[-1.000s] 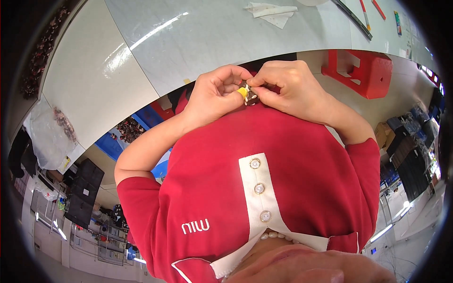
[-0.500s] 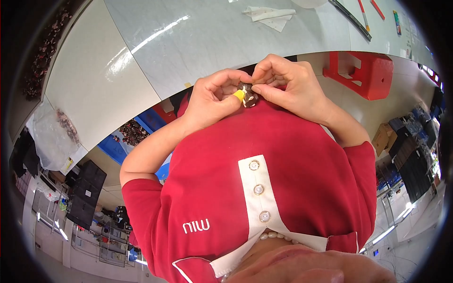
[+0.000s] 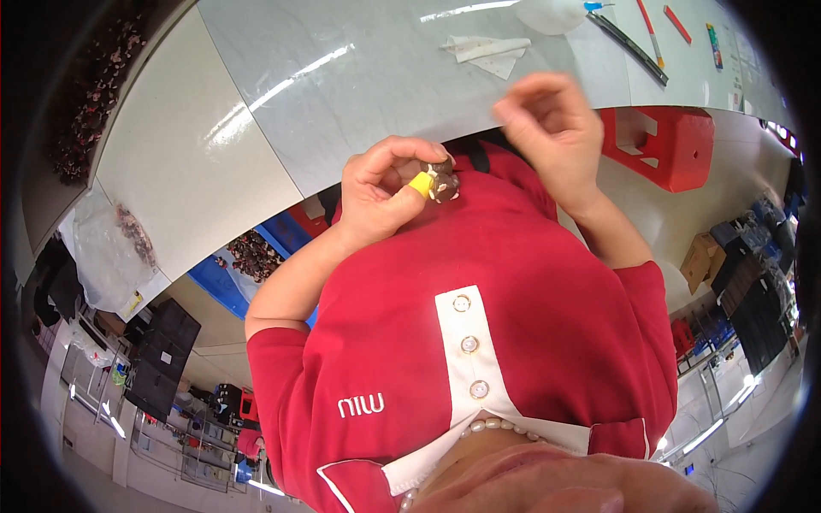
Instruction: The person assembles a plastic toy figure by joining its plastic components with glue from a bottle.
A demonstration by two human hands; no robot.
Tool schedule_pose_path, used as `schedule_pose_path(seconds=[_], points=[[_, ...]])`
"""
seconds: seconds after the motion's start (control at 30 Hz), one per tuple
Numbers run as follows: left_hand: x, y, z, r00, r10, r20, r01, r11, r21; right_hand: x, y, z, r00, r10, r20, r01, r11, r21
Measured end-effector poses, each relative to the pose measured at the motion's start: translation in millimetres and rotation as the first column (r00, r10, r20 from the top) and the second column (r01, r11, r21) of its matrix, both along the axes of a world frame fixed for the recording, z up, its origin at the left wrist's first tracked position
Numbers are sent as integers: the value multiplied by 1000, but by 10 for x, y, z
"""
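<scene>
At table edge — left hand (image 3: 385,192) pinching small brown-and-yellow part (image 3: 434,181); right hand (image 3: 547,120) loosely curled, empty.

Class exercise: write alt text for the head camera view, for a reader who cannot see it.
The left hand pinches a small brown and yellow part above a red shirt; the right hand hovers empty nearby, over a grey table.

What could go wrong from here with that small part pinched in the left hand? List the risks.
1. The left hand alone pinches the small brown part, with a yellow cap on one fingertip; it sits at the fingertips and might slip out.
2. The right hand is lifted clear, fingers loosely curled, so nothing backs the part up.
3. The part is held over the red shirt just off the table edge; dropped, it may fall off.
</scene>
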State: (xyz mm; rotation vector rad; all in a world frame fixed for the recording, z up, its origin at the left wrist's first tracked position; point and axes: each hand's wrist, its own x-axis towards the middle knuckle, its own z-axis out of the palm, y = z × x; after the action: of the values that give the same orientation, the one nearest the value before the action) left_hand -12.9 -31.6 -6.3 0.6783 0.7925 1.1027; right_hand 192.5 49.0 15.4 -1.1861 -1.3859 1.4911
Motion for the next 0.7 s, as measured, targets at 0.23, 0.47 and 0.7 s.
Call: schedule_pose_path(seconds=[0.23, 0.47, 0.7], points=[[-30, 15, -61, 995, 44, -92, -25, 978, 205, 135, 484, -328, 915, -362, 177, 225, 823, 521], [-58, 80, -44, 989, -23, -143, 56, 971, 230, 70, 729, -121, 907, -182, 379, 20, 919, 394], [-26, 58, -38, 999, 11, -47, 1, 967, 254, -6, 855, -184, 911, -170, 375, 27, 934, 357]])
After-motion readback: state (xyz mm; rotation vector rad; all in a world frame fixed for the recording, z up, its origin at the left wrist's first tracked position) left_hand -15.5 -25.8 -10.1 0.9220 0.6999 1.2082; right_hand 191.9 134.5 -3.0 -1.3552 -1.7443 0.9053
